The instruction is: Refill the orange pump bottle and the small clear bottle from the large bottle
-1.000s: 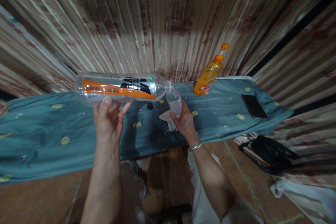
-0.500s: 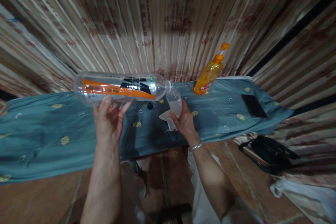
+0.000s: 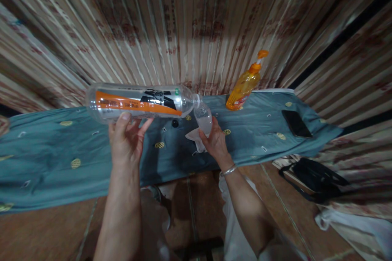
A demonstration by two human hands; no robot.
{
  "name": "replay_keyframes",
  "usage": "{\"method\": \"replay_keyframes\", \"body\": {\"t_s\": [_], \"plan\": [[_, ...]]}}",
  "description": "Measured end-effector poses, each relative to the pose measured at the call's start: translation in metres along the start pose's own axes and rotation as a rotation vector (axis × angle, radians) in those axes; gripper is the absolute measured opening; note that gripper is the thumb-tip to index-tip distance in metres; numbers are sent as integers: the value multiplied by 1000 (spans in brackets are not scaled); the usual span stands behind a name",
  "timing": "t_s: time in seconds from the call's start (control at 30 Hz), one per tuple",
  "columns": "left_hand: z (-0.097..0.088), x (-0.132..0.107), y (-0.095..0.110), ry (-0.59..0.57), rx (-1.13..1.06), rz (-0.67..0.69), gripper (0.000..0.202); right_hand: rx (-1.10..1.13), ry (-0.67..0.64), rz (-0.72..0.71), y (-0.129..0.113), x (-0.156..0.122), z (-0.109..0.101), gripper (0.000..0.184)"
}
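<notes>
A large clear plastic bottle with an orange, silver and black label lies nearly level in my left hand, which grips it from below. Its mouth points right and meets the top of a small clear bottle; whether the two rims touch I cannot tell. My right hand is closed around the small bottle's lower part, which is tilted and holds cloudy whitish liquid. Beneath it a white translucent piece, perhaps a funnel or a crumpled wrap, shows beside my fingers. A black cap rests on the cloth between my hands.
An orange pump bottle stands at the table's back edge. On the right of the green patterned cloth lies a black phone. A dark bag sits low at right. Pleated curtains hang behind. Part of another hand shows at far left.
Both bottles and my hands hold almost the same position. The hand at the far left edge has shifted slightly.
</notes>
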State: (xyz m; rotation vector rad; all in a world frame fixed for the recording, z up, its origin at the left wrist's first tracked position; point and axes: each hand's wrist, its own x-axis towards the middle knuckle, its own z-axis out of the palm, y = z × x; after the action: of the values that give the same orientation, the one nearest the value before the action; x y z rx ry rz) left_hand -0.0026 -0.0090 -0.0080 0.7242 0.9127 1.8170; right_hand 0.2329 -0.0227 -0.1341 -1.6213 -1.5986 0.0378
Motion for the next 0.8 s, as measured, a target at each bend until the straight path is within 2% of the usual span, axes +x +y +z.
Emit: {"method": "replay_keyframes", "body": {"t_s": [0.37, 0.53, 0.8], "plan": [[-3, 3, -2, -2, 23, 24, 46, -7, -3, 15, -1, 0, 0, 66], [-7, 3, -1, -71, 83, 30, 36, -21, 14, -2, 0, 0, 1, 66], [2, 0, 2, 24, 7, -8, 46, 4, 5, 21, -1, 1, -1, 64]]}}
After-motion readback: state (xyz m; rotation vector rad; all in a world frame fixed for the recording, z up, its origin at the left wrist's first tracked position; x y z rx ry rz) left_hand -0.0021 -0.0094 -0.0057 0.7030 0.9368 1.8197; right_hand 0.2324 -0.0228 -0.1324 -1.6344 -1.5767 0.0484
